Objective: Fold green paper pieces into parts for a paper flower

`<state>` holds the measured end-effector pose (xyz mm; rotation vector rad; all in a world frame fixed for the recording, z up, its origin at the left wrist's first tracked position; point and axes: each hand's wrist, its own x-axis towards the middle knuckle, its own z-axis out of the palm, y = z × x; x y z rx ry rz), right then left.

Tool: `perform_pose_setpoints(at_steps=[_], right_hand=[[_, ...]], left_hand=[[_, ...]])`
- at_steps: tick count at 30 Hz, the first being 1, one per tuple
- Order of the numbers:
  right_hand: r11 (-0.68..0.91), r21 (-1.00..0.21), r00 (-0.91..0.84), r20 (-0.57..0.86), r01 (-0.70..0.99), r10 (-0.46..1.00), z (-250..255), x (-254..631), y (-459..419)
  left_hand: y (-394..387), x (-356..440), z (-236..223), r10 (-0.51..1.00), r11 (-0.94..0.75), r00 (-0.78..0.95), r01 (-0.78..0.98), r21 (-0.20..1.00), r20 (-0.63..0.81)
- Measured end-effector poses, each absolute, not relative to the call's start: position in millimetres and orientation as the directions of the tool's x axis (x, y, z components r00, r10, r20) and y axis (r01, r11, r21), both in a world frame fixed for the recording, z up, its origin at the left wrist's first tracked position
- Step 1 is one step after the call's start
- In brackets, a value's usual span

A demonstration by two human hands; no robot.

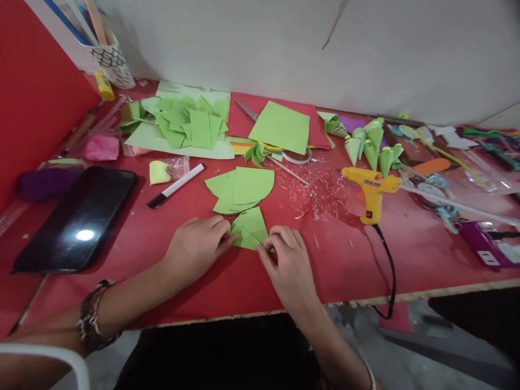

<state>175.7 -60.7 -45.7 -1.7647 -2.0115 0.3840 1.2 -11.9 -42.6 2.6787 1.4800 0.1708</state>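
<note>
A small green paper piece [252,226], partly folded, lies on the red table [349,254] near the front edge. My left hand [197,244] presses its left side with fingers drawn together on the paper. My right hand [286,257] pinches the paper's lower right corner between thumb and fingers. Just behind lies a stack of green quarter-circle cutouts [240,189].
A yellow glue gun [371,189] with a black cord stands to the right, beside several green paper cones [371,143]. A black phone [79,219] and a marker [176,186] lie left. Green paper scraps [190,124], a green square sheet [280,127], scissors [247,111] and a pen cup [109,62] sit behind.
</note>
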Motion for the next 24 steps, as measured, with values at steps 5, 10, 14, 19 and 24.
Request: perform_pose_setpoints(at_steps=[5,10,14,19,24], right_hand=[[0.142,-0.47,-0.085,0.14,0.871,0.986,-46.1,176.1,-60.6],[0.149,-0.486,-0.093,0.139,0.861,0.986,-45.8,178.4,-61.6],[0.161,-0.519,-0.097,0.149,0.84,0.984,-45.5,181.2,-62.9],[0.17,-0.556,-0.092,0.166,0.813,0.982,-46.2,185.4,-64.2],[0.179,-0.573,-0.089,0.182,0.8,0.979,-46.9,188.4,-64.3]], left_hand=[[-12.4,1.0,-38.4,0.856,-0.511,0.516,0.844,0.161,0.013],[-12.6,2.2,-38.8,0.876,-0.474,0.481,0.861,0.184,0.008],[-12.6,3.1,-42.5,0.872,-0.488,0.487,0.851,0.194,0.057],[-12.2,2.4,-46.1,0.843,-0.539,0.528,0.826,0.166,0.107],[-12.0,2.3,-45.3,0.831,-0.555,0.547,0.808,0.197,0.098]])
